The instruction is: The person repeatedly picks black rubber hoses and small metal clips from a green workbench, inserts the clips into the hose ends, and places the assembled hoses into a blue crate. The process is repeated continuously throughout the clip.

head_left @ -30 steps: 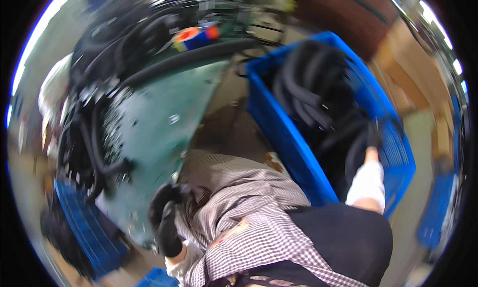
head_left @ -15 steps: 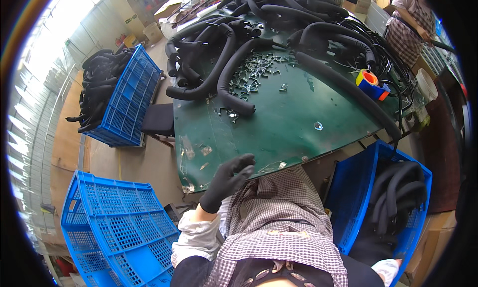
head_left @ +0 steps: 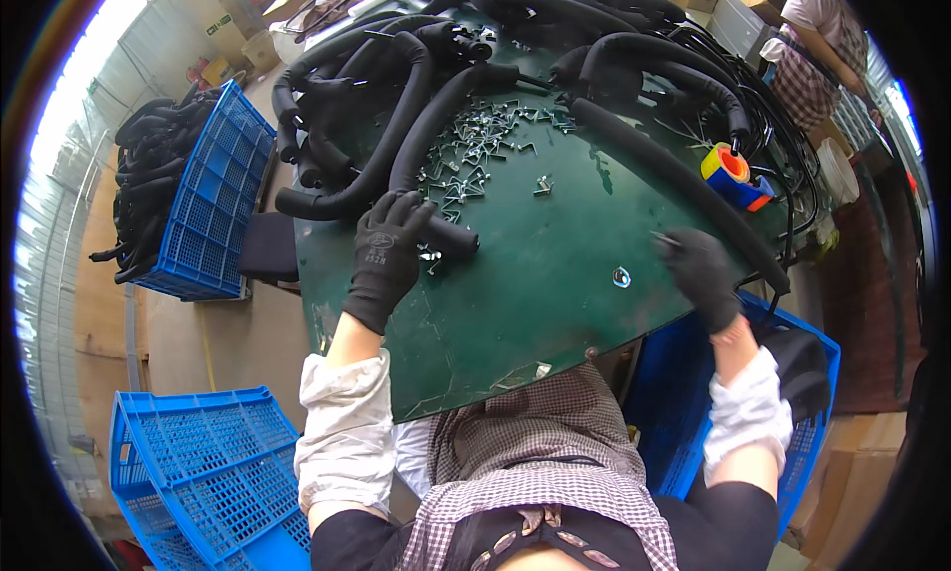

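Note:
A black foam-covered tube [head_left: 408, 160] lies bent on the green table [head_left: 535, 304], its near end pointing toward me. My left hand [head_left: 384, 259], in a black glove, curls its fingers over this tube near that end. Small metal clips [head_left: 485, 140] are scattered beside it, some close to my left fingertips. Over the table's right side is my right hand [head_left: 701, 274], also gloved in black. Motion smears its fingers, and whether they hold anything is unclear. A long foam-covered tube [head_left: 664, 180] slants past it on the far side.
More black tubes [head_left: 555, 11] pile up at the back. Coloured tape rolls [head_left: 728, 170] sit at the right. Blue crates stand at the far left [head_left: 213, 195], near left [head_left: 213, 462] and lower right [head_left: 669, 403]. Another person [head_left: 822, 51] stands at the upper right.
My left hand has moved forward from the table's near edge onto the foam tube. My right hand has risen from beside the right crate to over the table. The view has shifted slightly.

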Tool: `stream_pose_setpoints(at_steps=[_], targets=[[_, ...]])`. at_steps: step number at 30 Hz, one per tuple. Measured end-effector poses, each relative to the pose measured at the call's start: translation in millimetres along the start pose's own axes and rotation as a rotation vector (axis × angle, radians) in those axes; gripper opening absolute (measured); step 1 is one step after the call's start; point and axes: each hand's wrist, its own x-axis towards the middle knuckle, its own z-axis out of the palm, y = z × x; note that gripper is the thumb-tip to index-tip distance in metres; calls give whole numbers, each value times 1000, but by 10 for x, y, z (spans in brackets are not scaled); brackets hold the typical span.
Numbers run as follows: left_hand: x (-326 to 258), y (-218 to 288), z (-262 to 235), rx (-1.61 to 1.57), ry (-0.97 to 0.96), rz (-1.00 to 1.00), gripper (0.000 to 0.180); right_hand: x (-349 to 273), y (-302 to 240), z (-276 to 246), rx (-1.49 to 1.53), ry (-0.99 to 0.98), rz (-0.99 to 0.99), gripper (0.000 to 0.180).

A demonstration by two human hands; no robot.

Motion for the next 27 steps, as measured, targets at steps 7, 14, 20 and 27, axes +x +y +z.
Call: stream_pose_setpoints(at_steps=[7, 14, 20, 27], targets=[[216, -69, 79, -10, -256, 205, 59, 1021, -557, 1232, 111, -341, 66, 15], [366, -7, -129, -134, -101, 266, 55, 1056, -202, 1377, 322, -409, 222, 18], [266, 261, -870, -226, 257, 225, 60, 1380, -213, 942, 1010, -758, 662, 27], [-920, 613, -2017, -316, 614, 15, 50, 1243, -152, 1060, 590, -399, -336, 23]])
